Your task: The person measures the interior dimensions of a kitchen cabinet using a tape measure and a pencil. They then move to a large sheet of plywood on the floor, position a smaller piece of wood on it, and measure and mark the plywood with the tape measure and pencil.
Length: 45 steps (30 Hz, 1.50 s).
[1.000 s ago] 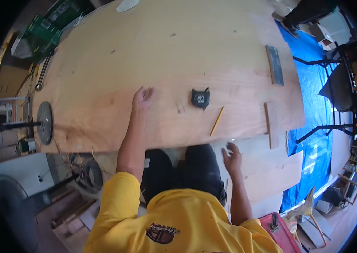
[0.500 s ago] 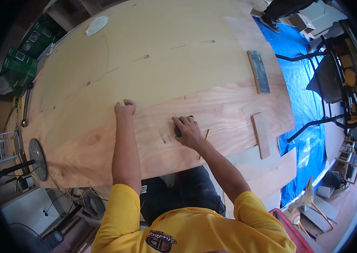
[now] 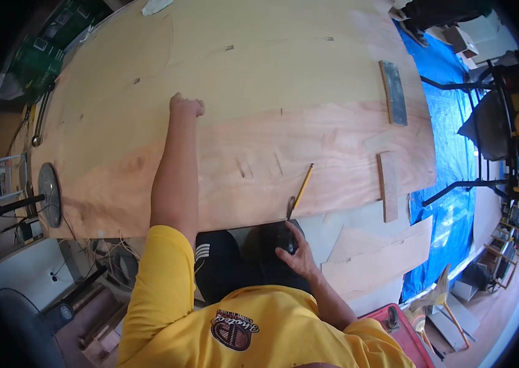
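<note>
My left hand [image 3: 186,105] is curled closed on the tan part of a large wooden sheet [image 3: 235,178], arm stretched far forward. Whatever it pinches, if anything, is hidden. At the sheet's near edge, just above my lap, my right hand [image 3: 298,250] holds a dark rounded object [image 3: 284,239] of unclear kind; its fingers are around the object's right side. A yellow pencil [image 3: 303,186] lies slanted on the sheet just beyond that hand. By the pencil's lower end is a small dark thing [image 3: 291,207], too blurred to name.
Two flat wooden strips, one grey-faced [image 3: 393,92] and one plain [image 3: 387,186], lie at the right of the sheet. Blue tarp [image 3: 449,129] covers the floor there, beside a black-legged stand [image 3: 486,122]. A round grey disc [image 3: 50,195] stands at the left edge. Someone's shoe [image 3: 414,34] shows at far right.
My right hand has drawn back from the wood surface to the near edge, with the dark object in it. My left hand has reached farther forward. The view has shifted.
</note>
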Each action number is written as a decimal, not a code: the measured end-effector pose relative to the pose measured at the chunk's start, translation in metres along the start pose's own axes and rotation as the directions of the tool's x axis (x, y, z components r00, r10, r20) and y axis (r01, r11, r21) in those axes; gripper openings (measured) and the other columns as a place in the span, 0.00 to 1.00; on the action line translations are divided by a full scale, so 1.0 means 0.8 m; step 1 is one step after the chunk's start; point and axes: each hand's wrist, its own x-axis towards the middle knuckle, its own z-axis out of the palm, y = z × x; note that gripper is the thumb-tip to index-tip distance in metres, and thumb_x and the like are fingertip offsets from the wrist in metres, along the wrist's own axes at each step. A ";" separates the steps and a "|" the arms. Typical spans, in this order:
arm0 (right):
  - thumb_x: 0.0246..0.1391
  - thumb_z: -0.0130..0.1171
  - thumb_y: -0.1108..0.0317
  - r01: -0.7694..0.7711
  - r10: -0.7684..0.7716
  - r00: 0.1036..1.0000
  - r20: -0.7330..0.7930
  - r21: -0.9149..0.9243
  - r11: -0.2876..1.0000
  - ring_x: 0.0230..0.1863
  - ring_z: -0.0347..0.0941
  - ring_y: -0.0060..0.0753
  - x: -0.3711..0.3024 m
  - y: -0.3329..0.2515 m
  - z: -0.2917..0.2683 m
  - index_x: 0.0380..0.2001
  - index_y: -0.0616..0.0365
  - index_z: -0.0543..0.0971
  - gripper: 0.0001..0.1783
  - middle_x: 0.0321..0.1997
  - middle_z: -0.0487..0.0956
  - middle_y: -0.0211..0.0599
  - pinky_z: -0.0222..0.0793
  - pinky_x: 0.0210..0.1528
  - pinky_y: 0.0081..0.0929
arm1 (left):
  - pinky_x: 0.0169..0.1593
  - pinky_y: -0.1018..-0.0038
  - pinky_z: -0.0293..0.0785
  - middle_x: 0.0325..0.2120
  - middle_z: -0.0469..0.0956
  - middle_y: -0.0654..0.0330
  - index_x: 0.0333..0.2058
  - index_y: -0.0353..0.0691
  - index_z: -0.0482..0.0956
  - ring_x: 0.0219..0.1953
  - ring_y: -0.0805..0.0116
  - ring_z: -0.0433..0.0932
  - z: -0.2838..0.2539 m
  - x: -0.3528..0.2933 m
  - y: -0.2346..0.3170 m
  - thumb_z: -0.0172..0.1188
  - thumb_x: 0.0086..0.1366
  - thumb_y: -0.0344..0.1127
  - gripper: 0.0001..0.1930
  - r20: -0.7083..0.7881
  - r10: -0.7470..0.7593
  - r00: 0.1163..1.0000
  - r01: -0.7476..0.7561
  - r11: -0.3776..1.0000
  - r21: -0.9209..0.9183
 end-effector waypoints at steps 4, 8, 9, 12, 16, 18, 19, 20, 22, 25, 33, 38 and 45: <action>0.43 0.67 0.60 0.110 -0.102 0.990 0.093 -0.083 0.990 0.59 0.67 0.52 -0.040 0.014 0.015 0.63 0.57 0.65 0.42 0.57 0.71 0.52 0.62 0.62 0.38 | 0.56 0.56 0.68 0.64 0.60 0.60 0.61 0.44 0.63 0.60 0.60 0.64 -0.066 0.040 0.025 0.53 0.68 0.42 0.25 0.263 -0.134 0.955 0.108 0.988 0.111; 0.40 0.68 0.59 0.295 -0.268 0.954 0.135 -0.261 0.919 0.56 0.67 0.52 -0.035 0.031 0.037 0.61 0.54 0.67 0.42 0.55 0.71 0.49 0.63 0.61 0.44 | 0.62 0.51 0.63 0.68 0.50 0.61 0.65 0.40 0.50 0.65 0.57 0.57 -0.059 0.010 -0.022 0.53 0.67 0.42 0.33 0.078 -0.163 0.984 0.172 0.977 -0.123; 0.40 0.68 0.59 0.304 -0.266 0.951 0.160 -0.311 0.900 0.56 0.67 0.52 -0.034 0.035 0.038 0.61 0.54 0.67 0.42 0.55 0.71 0.49 0.63 0.61 0.44 | 0.63 0.51 0.63 0.68 0.47 0.61 0.66 0.40 0.46 0.66 0.57 0.55 -0.060 0.017 -0.024 0.53 0.67 0.43 0.35 0.208 -0.097 0.973 0.122 0.987 -0.107; 0.40 0.68 0.59 0.288 -0.228 0.955 0.191 -0.406 0.868 0.57 0.67 0.52 -0.042 0.034 0.038 0.60 0.55 0.66 0.42 0.55 0.70 0.49 0.61 0.62 0.46 | 0.61 0.51 0.65 0.68 0.47 0.59 0.67 0.40 0.45 0.66 0.59 0.56 -0.035 -0.011 -0.029 0.50 0.68 0.44 0.35 0.007 -0.160 0.987 0.157 0.958 -0.238; 0.39 0.68 0.58 0.322 -0.281 0.946 0.161 -0.375 0.869 0.56 0.67 0.53 -0.036 0.038 0.043 0.60 0.55 0.66 0.42 0.55 0.70 0.49 0.60 0.62 0.49 | 0.56 0.59 0.70 0.55 0.68 0.55 0.61 0.39 0.60 0.54 0.62 0.71 0.002 0.031 0.028 0.50 0.66 0.44 0.27 -0.520 -0.312 0.795 0.122 0.922 -0.368; 0.39 0.68 0.57 0.311 -0.283 0.950 0.130 -0.373 0.874 0.56 0.67 0.54 -0.037 0.040 0.043 0.60 0.56 0.66 0.42 0.54 0.70 0.49 0.60 0.62 0.50 | 0.51 0.63 0.70 0.47 0.73 0.56 0.56 0.41 0.66 0.46 0.64 0.74 -0.012 0.064 0.013 0.51 0.66 0.43 0.22 -0.488 -0.127 0.864 0.095 0.991 -0.092; 0.39 0.68 0.57 0.286 -0.268 0.958 0.102 -0.381 0.879 0.56 0.67 0.54 -0.036 0.045 0.041 0.60 0.56 0.66 0.43 0.54 0.70 0.49 0.60 0.62 0.51 | 0.47 0.65 0.69 0.44 0.73 0.57 0.53 0.42 0.66 0.43 0.66 0.73 -0.019 0.048 -0.024 0.51 0.66 0.43 0.20 -0.285 -0.044 0.958 0.026 0.997 -0.067; 0.39 0.68 0.57 0.283 -0.268 0.959 0.093 -0.374 0.883 0.56 0.67 0.55 -0.034 0.046 0.043 0.60 0.56 0.66 0.43 0.54 0.70 0.49 0.59 0.63 0.51 | 0.44 0.67 0.68 0.41 0.73 0.59 0.50 0.43 0.67 0.40 0.67 0.72 -0.024 0.034 -0.041 0.51 0.66 0.42 0.17 -0.171 0.004 0.985 -0.016 0.998 -0.064; 0.38 0.68 0.57 0.278 -0.261 0.960 0.098 -0.378 0.883 0.56 0.67 0.55 -0.034 0.045 0.048 0.60 0.56 0.66 0.43 0.54 0.70 0.50 0.59 0.63 0.50 | 0.37 0.70 0.66 0.35 0.73 0.62 0.44 0.45 0.69 0.34 0.70 0.70 -0.028 0.018 -0.047 0.52 0.67 0.42 0.11 -0.104 0.033 0.994 -0.040 0.997 -0.069; 0.38 0.68 0.57 0.268 -0.261 0.963 0.072 -0.373 0.888 0.56 0.67 0.55 -0.031 0.048 0.048 0.61 0.55 0.66 0.43 0.54 0.70 0.50 0.60 0.64 0.48 | 0.27 0.75 0.63 0.27 0.72 0.66 0.35 0.48 0.71 0.25 0.74 0.67 -0.032 -0.018 -0.061 0.53 0.67 0.41 0.06 -0.056 0.059 0.997 -0.062 0.997 -0.054; 0.40 0.67 0.57 0.243 -0.244 0.969 0.048 -0.383 0.891 0.58 0.66 0.54 -0.031 0.042 0.048 0.62 0.52 0.65 0.43 0.56 0.70 0.49 0.60 0.64 0.47 | 0.16 0.77 0.58 0.14 0.61 0.70 0.26 0.48 0.69 0.12 0.78 0.59 -0.049 0.000 0.004 0.60 0.64 0.37 0.10 0.391 0.379 0.838 -0.473 0.863 0.177; 0.40 0.67 0.57 0.273 -0.285 0.958 0.036 -0.421 0.865 0.58 0.66 0.53 -0.036 0.048 0.060 0.62 0.51 0.65 0.43 0.56 0.70 0.48 0.58 0.65 0.48 | 0.15 0.74 0.62 0.14 0.65 0.64 0.30 0.41 0.70 0.11 0.72 0.62 -0.097 -0.088 0.000 0.60 0.63 0.32 0.07 0.475 0.515 0.714 -0.535 0.838 -0.104; 0.41 0.66 0.57 0.282 -0.293 0.956 0.019 -0.338 0.898 0.59 0.66 0.55 -0.052 0.047 0.057 0.62 0.54 0.64 0.43 0.56 0.70 0.52 0.62 0.64 0.42 | 0.23 0.67 0.75 0.24 0.75 0.56 0.39 0.35 0.74 0.19 0.64 0.74 -0.232 -0.099 -0.087 0.59 0.65 0.34 0.09 0.335 0.394 0.856 -0.440 0.895 0.070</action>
